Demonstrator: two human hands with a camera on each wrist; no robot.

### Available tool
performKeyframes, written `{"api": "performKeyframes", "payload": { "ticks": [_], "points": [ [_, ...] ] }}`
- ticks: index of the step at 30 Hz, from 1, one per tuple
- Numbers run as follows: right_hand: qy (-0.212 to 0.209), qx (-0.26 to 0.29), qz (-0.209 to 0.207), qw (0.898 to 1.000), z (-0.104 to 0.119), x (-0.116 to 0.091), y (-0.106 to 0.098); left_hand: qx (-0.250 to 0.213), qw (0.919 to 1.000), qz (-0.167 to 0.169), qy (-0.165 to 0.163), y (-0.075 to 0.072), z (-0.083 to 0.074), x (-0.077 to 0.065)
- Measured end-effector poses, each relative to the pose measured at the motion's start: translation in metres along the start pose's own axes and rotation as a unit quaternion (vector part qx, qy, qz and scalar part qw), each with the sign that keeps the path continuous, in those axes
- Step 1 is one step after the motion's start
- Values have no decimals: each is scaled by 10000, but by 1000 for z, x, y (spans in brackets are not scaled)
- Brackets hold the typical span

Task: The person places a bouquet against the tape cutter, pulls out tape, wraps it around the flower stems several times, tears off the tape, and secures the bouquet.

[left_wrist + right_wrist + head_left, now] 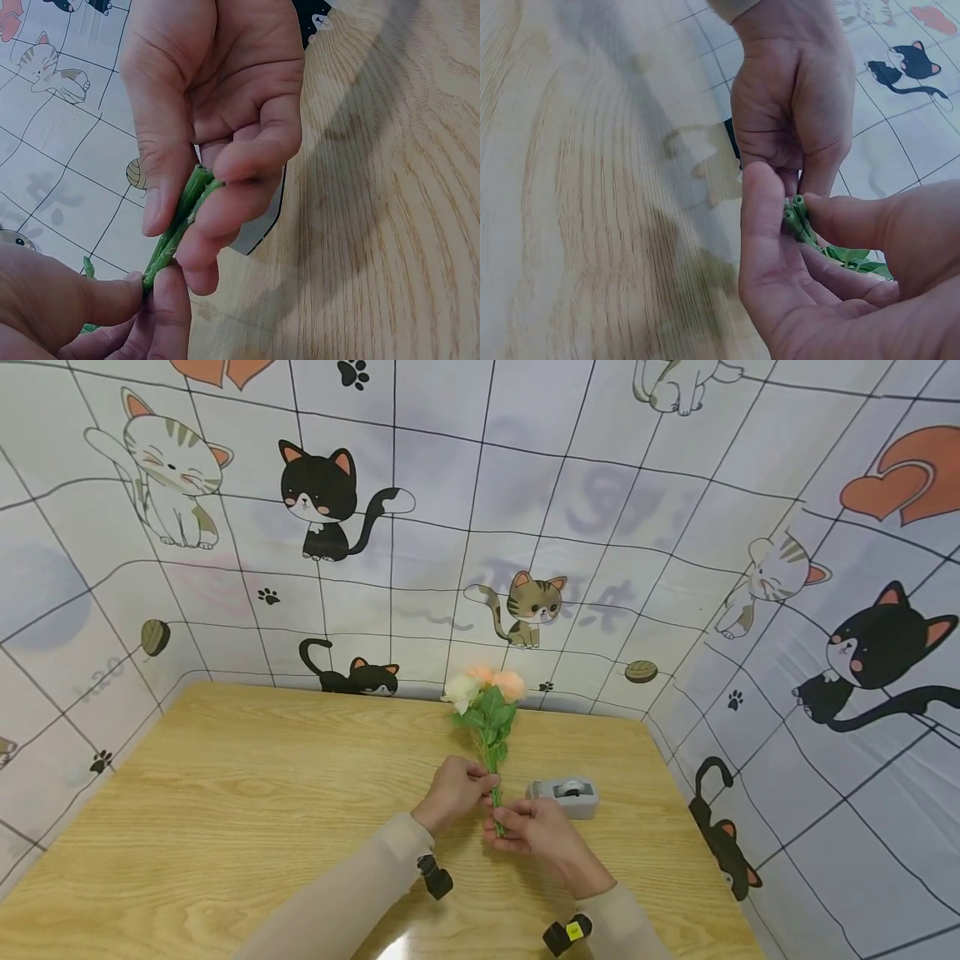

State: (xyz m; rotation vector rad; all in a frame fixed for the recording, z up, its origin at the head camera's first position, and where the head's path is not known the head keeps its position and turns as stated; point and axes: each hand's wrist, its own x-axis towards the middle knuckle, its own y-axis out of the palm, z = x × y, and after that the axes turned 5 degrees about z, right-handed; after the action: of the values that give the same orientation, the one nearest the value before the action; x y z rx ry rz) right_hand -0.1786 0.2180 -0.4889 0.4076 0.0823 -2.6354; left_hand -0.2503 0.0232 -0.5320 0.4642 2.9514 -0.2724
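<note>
A small bunch of flowers (491,714), with white and peach blooms and green leaves, is held with its blooms pointing away toward the back of the table. My left hand (455,792) pinches the gathered green stems (184,206) between thumb and fingers, below the leaves. Lower down, my right hand (542,835) grips the same stems close to their cut ends (795,212), thumb on one side and curled fingers on the other. Just beyond the right hand stands a grey tape dispenser (573,797) with a roll in it.
The wooden table (262,777) reaches back to a cat-patterned cloth (435,527), which hangs behind it and along both sides. A small black camera is strapped at each wrist, over light sleeves (352,885).
</note>
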Motion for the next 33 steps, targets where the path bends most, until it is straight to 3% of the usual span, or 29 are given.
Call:
{"api": "performKeyframes", "payload": {
  "ticks": [3, 7, 18, 23, 27, 33],
  "points": [
    [33, 184, -19, 9998, 0, 1, -2, 59, 9999, -78, -28, 1, -26, -22],
    [81, 116, -152, 9998, 0, 1, -3, 26, 9999, -139, -97, 3, -37, -32],
    [-77, -440, -601, 9972, 1, -1, 2, -182, 9997, -39, -151, 0, -38, -35],
    [-237, -661, -877, 9937, 2, -5, 5, -32, 9998, -155, -75, 0, -38, -39],
    [-277, -1074, -1209, 9865, 3, -8, 9, 134, 9995, -287, -35, 4, -38, -42],
    [-525, -2018, -1580, 9652, 6, -12, 16, -141, 9989, -436, -75, 13, -40, -41]
  ]
}}
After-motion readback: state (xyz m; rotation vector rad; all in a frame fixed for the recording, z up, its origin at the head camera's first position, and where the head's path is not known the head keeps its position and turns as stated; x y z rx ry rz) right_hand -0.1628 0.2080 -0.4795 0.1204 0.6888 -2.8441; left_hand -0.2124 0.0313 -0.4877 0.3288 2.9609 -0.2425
